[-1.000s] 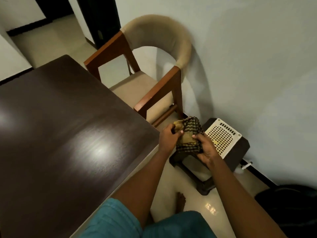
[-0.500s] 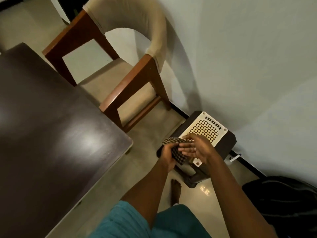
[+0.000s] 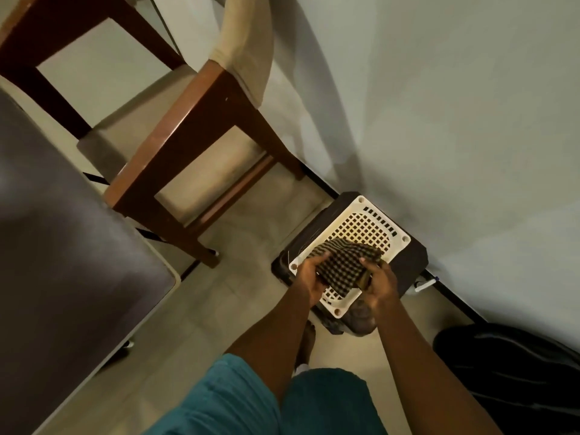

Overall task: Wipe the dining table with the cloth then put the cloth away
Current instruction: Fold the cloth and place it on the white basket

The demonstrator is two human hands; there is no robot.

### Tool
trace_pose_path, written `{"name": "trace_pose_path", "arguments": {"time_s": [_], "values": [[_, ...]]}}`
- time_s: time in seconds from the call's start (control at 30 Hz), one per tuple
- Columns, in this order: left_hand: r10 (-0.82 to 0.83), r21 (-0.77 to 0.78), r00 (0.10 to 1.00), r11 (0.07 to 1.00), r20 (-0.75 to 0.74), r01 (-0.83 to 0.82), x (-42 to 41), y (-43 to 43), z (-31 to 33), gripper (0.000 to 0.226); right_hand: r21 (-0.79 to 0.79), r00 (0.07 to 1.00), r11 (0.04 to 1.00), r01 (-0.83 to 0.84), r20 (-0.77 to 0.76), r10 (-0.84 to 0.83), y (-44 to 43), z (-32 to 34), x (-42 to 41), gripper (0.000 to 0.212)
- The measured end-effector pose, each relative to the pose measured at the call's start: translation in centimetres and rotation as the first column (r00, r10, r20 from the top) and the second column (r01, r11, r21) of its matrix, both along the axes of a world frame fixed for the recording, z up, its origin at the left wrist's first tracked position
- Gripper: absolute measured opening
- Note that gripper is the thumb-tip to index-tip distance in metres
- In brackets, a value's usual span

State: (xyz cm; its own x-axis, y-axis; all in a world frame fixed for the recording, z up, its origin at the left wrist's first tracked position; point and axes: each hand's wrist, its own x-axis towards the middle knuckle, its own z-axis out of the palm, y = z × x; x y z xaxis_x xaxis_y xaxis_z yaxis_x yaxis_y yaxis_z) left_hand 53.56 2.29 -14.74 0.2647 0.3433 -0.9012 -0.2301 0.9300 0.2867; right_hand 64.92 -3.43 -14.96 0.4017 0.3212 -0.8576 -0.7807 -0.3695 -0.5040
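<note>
- The left hand [image 3: 309, 279] gripped the near-left edge of the checked cloth [image 3: 343, 265], its fingers curled around the fabric and the thumb lying on top.
- The right hand [image 3: 378, 285] pinched the opposite, right edge of the same cloth, fingers closed on a folded part of it.
- The cloth, dark with a pale check, was stretched between the two hands and lay low over the white perforated panel [image 3: 364, 233]; whether it touched the panel could not be told.
- That panel formed the top of a dark plastic stool [image 3: 411, 255], directly beneath both hands, and the stool stood against the pale wall [image 3: 455, 120] beyond the hands.
- A bare foot [image 3: 306, 343] showed on the tiled floor [image 3: 238, 296] just below the left forearm, and teal shorts [image 3: 238, 400] filled the bottom edge nearer the person.
- To the left of the left hand and farther away stood a wooden chair [image 3: 175, 133] with a beige padded back, its legs on the floor.
- Well to the left of the hands lay the dark dining table [image 3: 62, 240], its rounded corner pointing toward the chair.
- To the right of the right arm, a black bag [image 3: 514, 372] sat on the floor by the wall.
</note>
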Motion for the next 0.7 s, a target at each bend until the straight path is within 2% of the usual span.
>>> {"name": "trace_pose_path", "arguments": {"time_s": [0.07,0.17,0.3,0.37,0.43,0.47,0.53,0.6,0.63,0.67,0.7], "values": [[0.020,-0.021,0.999,1.000,-0.034,-0.021,1.0,0.5,-1.0,0.027,-0.007,0.999,1.000,-0.021,0.042,0.021,0.3,-0.9,0.9,0.050],[-0.052,-0.032,0.990,0.998,-0.133,0.048,2.6,1.3,-3.6,0.040,-0.074,0.987,0.993,-0.089,0.126,0.098,1.0,-2.6,2.2,0.050],[-0.132,0.051,0.959,0.988,-0.251,0.149,4.3,2.2,-6.0,0.040,-0.097,0.977,0.992,-0.082,0.190,0.099,1.5,-6.6,3.4,0.048],[-0.238,0.155,0.867,0.930,-0.437,0.333,4.8,2.3,-6.5,0.034,-0.234,0.929,0.941,-0.243,0.223,0.295,1.6,-8.0,3.3,0.056],[-0.376,0.174,0.650,0.766,-0.660,0.619,4.7,2.0,-6.7,0.030,-0.450,0.787,0.793,-0.410,0.264,0.557,1.8,-9.4,2.8,0.065],[-0.405,0.164,0.552,0.680,-0.729,0.715,4.6,1.7,-6.9,0.030,-0.532,0.715,0.730,-0.430,0.293,0.634,1.9,-9.8,2.5,0.067],[-0.435,0.158,0.458,0.569,-0.775,0.807,4.4,1.0,-7.5,0.036,-0.643,0.612,0.647,-0.409,0.333,0.717,1.7,-9.9,1.6,0.067],[-0.442,0.142,0.350,0.438,-0.826,0.888,4.0,0.0,-7.9,0.048,-0.670,0.493,0.592,-0.448,0.367,0.789,1.5,-9.4,0.6,0.066],[-0.429,0.132,0.266,0.317,-0.863,0.939,3.6,-0.4,-8.2,0.051,-0.680,0.402,0.547,-0.488,0.381,0.833,1.2,-9.3,0.1,0.067],[-0.418,0.110,0.175,0.174,-0.891,0.979,3.2,-0.8,-8.5,0.053,-0.724,0.264,0.444,-0.528,0.357,0.896,0.9,-9.3,-0.3,0.070],[-0.411,0.085,0.098,0.050,-0.906,0.995,2.9,-1.1,-8.7,0.057,-0.771,0.102,0.289,-0.568,0.282,0.954,0.7,-9.4,-0.6,0.075]]}}
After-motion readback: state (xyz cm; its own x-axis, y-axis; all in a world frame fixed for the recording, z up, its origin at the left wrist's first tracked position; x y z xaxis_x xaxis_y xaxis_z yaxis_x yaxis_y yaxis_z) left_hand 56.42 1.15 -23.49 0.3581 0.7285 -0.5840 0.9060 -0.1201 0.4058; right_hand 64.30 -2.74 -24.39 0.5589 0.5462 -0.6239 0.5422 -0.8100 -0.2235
